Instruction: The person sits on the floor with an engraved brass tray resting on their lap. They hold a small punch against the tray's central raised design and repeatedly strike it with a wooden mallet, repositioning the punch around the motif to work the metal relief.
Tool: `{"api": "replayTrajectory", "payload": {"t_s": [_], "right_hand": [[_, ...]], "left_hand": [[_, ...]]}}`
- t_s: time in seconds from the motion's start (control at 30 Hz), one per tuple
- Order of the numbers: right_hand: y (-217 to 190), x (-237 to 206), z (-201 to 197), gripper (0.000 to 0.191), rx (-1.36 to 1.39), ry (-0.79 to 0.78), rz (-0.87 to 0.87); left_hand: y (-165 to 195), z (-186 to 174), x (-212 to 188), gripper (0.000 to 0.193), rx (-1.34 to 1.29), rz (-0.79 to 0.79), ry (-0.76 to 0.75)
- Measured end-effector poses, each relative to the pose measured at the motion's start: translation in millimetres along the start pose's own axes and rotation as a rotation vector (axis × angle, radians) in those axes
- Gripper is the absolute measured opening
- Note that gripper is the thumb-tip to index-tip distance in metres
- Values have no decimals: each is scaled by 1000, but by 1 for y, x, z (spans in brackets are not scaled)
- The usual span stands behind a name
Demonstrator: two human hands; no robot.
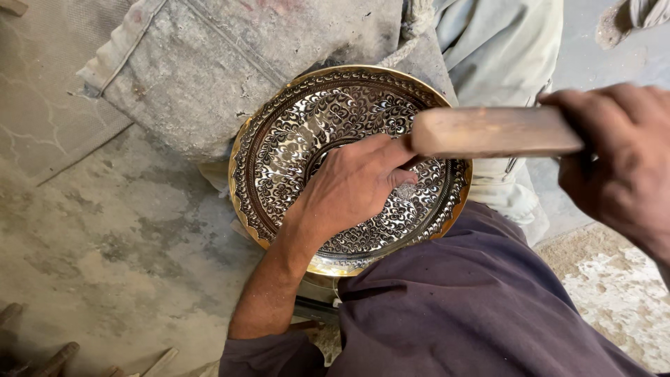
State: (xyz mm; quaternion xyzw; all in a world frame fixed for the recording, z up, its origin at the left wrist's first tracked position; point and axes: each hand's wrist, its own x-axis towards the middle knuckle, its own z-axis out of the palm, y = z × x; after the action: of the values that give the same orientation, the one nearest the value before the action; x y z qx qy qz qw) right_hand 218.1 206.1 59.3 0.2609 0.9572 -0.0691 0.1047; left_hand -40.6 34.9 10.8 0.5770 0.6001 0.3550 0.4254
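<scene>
A round brass plate [279, 150] with dense engraved floral patterns and a scalloped golden rim lies in front of me. My left hand [349, 185] rests on the plate's middle, fingers closed around a small metal punch [405, 190] whose round top shows by the thumb. My right hand [621, 157], at the right edge, grips a wooden mallet [492, 131] held level just above the left hand and the punch.
Under the plate's far side lies a dusty grey cloth [209, 63]. My dark purple trouser leg [467, 307] fills the lower right. Pale trousers [502, 49] show behind the plate. A stained concrete floor [105, 244] spreads left, with wooden sticks [59, 357] at the bottom left.
</scene>
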Motion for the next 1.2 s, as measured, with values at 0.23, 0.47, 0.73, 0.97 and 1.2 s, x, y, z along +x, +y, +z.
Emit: {"api": "replayTrajectory", "payload": {"t_s": [0.23,0.47,0.73,0.97,1.2], "right_hand": [[-9,3,0,52,592,68,204],[7,7,6,52,288,-11,2],[6,5,17,48,722,27,253],[11,2,14,55,425,17,172],[12,0,15,51,566,77,132]], "left_hand": [[-3,1,1,36,0,-45,-34],[-2,2,0,34,6,28,47],[-7,7,1,34,18,-17,10],[-7,3,1,41,41,-25,-13],[-3,3,1,39,3,-40,34]]}}
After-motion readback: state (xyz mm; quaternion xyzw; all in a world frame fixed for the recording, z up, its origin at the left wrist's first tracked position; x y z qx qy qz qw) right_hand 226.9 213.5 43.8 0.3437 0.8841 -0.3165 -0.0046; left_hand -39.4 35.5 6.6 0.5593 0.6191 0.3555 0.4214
